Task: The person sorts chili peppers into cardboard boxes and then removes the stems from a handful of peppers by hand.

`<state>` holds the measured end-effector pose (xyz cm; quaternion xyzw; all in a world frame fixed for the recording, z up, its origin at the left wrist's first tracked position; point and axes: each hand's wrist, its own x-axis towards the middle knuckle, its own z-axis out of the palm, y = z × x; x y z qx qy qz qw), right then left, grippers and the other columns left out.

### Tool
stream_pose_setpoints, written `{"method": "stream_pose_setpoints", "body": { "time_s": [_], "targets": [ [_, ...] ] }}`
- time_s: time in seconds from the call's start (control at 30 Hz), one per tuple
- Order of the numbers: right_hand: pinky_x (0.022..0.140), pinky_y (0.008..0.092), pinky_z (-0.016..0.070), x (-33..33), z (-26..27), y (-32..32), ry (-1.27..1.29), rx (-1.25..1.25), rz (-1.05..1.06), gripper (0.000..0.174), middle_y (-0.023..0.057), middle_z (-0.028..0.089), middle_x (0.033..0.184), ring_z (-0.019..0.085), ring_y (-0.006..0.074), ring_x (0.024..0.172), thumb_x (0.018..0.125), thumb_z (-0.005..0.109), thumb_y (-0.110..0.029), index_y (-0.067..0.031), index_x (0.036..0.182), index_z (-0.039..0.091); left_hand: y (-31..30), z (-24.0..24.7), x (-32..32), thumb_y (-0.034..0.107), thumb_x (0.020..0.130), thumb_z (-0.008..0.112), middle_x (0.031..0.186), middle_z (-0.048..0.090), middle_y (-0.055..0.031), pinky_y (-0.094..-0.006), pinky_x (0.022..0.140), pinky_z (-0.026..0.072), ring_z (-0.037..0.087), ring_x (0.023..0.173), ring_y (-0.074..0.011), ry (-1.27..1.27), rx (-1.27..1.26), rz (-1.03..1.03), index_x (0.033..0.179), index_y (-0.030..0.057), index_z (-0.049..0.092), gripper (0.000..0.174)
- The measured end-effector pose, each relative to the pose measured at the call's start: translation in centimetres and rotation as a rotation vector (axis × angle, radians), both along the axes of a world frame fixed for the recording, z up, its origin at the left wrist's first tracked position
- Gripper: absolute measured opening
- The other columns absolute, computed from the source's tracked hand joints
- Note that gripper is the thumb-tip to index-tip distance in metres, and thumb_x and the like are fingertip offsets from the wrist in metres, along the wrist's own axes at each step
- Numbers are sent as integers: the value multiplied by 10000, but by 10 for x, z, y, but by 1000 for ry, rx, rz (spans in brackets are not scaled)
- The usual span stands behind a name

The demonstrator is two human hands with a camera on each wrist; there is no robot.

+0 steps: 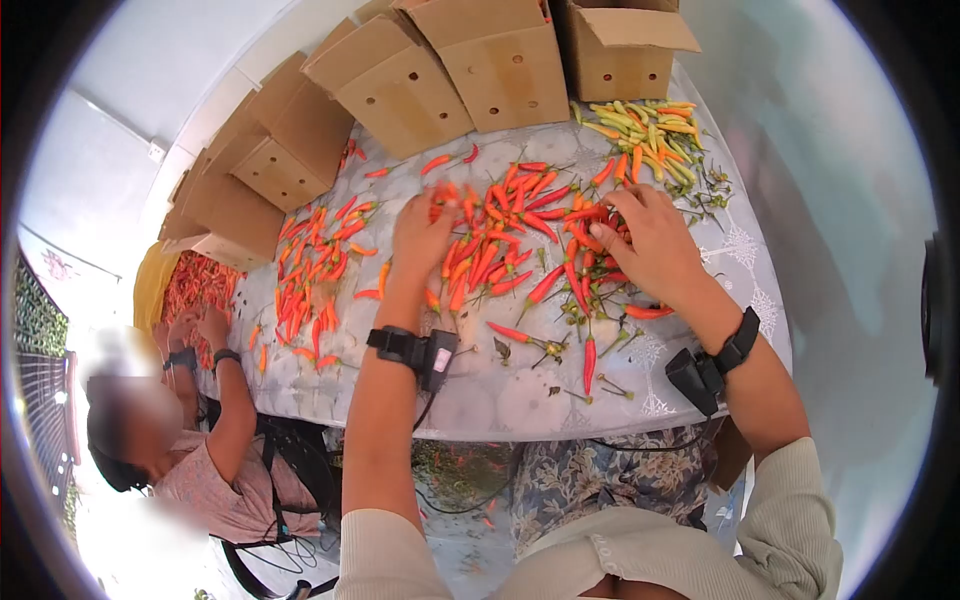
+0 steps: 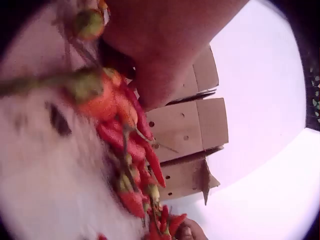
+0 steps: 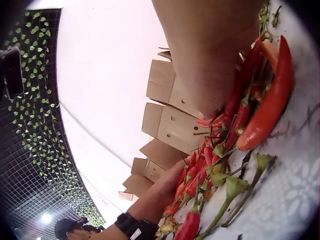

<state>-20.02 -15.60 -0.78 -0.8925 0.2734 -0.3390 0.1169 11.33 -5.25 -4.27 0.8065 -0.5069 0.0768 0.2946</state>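
Red chili peppers [image 1: 485,255] with green stems lie in a loose heap between my two hands. At the heap's left side, my left hand [image 1: 425,235] grips a few red peppers that look blurred with motion. My right hand [image 1: 655,240] bends over the right side, thumb and fingers curved about red peppers. In the right wrist view its fingertips are hidden behind peppers, and a large red pepper [image 3: 272,102] lies close by. Peppers [image 2: 132,145] also cover the left fingertips in the left wrist view.
Cardboard boxes [image 1: 505,85] line the table's back edge. Yellow-green peppers [image 1: 650,135] lie at the back right, another red batch [image 1: 315,275] to the left. Loose stems [image 1: 610,385] are scattered near the front. Another person [image 1: 230,450] works at the left end.
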Motion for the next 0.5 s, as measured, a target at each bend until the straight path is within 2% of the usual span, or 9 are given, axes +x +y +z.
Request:
{"method": "stream_pose_setpoints", "body": {
  "time_s": [0.03, 0.13, 0.23, 0.27, 0.37, 0.43, 0.5],
  "targets": [
    [793, 465, 437, 0, -4, 1, 43, 9, 1, 369, 207, 548, 983, 548, 378, 921, 831, 622, -307, -40, 1080, 565, -4, -1, -11, 372, 882, 555, 1134, 591, -206, -361, 915, 428, 566, 1064, -307, -17, -18, -46, 1224, -26, 533, 524],
    [818, 459, 437, 2, -11, -2, 37, -17, 8, 389, 233, 543, 1010, 548, 380, 937, 844, 606, -346, -33, 1074, 574, -13, -4, -46, 374, 869, 564, 1144, 581, -209, -392, 936, 411, 533, 1082, -359, 200, -98, -176, 1151, -5, 578, 473],
    [823, 445, 439, 1, -7, -1, -1, 49, 30, 366, 214, 561, 1014, 551, 369, 942, 850, 608, -334, -31, 1055, 592, -7, 14, -82, 371, 891, 543, 1123, 588, -194, -381, 939, 407, 531, 1070, -354, 492, -50, -385, 1096, -10, 600, 436],
    [824, 440, 440, 1, -4, 0, -5, 57, 31, 348, 202, 569, 1005, 551, 365, 941, 852, 607, -325, -31, 1037, 600, 0, 25, -95, 349, 900, 544, 1099, 590, -178, -373, 935, 406, 534, 1058, -339, 563, -60, -340, 1047, -9, 615, 393],
    [821, 427, 442, -1, 1, 1, -21, 86, 37, 299, 166, 588, 977, 554, 351, 934, 858, 604, -300, -32, 989, 623, 18, 41, -88, 348, 881, 580, 1091, 595, -177, -379, 934, 407, 538, 1064, -330, 254, -216, -271, 1026, 6, 624, 373],
    [815, 420, 444, -1, 1, 0, -39, 111, 35, 271, 145, 596, 956, 555, 343, 923, 861, 602, -285, -35, 961, 633, 29, 50, -52, 335, 846, 625, 1127, 595, -176, -387, 935, 407, 536, 1083, -324, 150, -192, -80, 1024, 24, 636, 358],
    [821, 415, 446, 0, 1, 2, -53, 129, 34, 240, 149, 591, 951, 556, 336, 923, 855, 611, -248, -31, 955, 630, 50, 62, -6, 312, 822, 644, 1169, 585, -177, -402, 934, 411, 532, 1095, -329, 168, -230, 130, 1062, 42, 635, 361]
  ]
}}
